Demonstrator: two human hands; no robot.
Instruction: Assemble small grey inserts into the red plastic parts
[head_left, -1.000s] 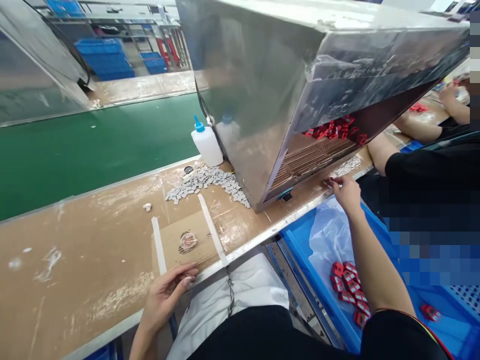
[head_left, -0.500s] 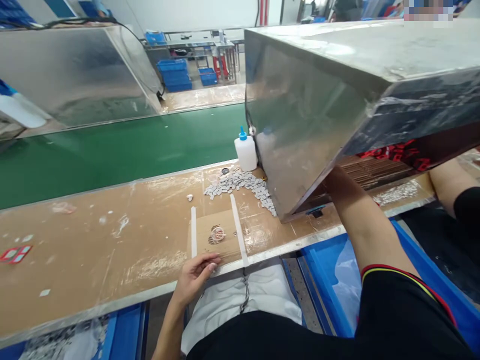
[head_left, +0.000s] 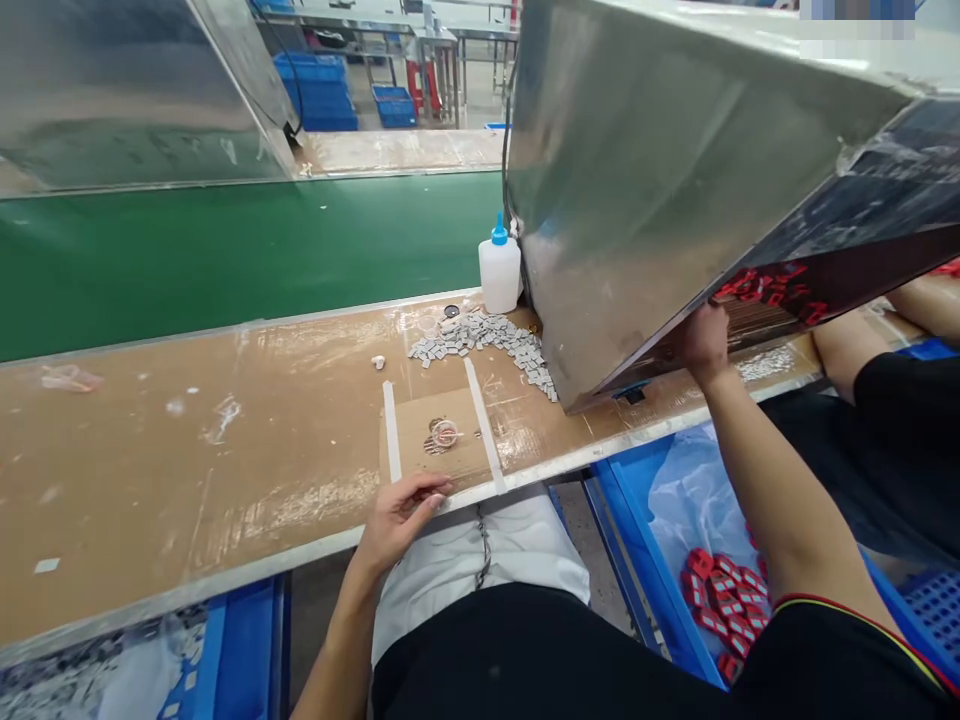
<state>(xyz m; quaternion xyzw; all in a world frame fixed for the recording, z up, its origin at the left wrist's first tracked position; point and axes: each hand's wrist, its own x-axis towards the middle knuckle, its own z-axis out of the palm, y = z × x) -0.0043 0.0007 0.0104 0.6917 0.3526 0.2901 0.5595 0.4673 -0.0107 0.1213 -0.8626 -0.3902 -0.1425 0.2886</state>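
Observation:
My left hand [head_left: 405, 512] rests at the front edge of the workbench, thumb and fingers loosely apart, holding nothing. Just beyond its fingertips, a small clear ring-shaped piece [head_left: 444, 433] sits on a cardboard pad [head_left: 412, 420] between two white tape strips. My right hand [head_left: 705, 342] reaches in at the opening under the sheet-metal hood [head_left: 637, 190]; its fingers are mostly hidden, so any grip is unclear. Red plastic parts [head_left: 776, 290] lie beside it inside the hood. Several similar red parts [head_left: 724, 605] lie in a blue bin [head_left: 645, 530] below my right arm.
Small grey chips [head_left: 487, 335] are heaped against the hood's base. Behind them stands a white squeeze bottle [head_left: 499, 275] with a blue cap. A green conveyor belt [head_left: 262, 250] runs along the back. Another person's arm [head_left: 847, 345] is at the right.
The view has tipped down and shifted right. My right hand, hidden inside the hood before, now shows at its opening. Red parts in the bin have come into sight. My left hand keeps its pose.

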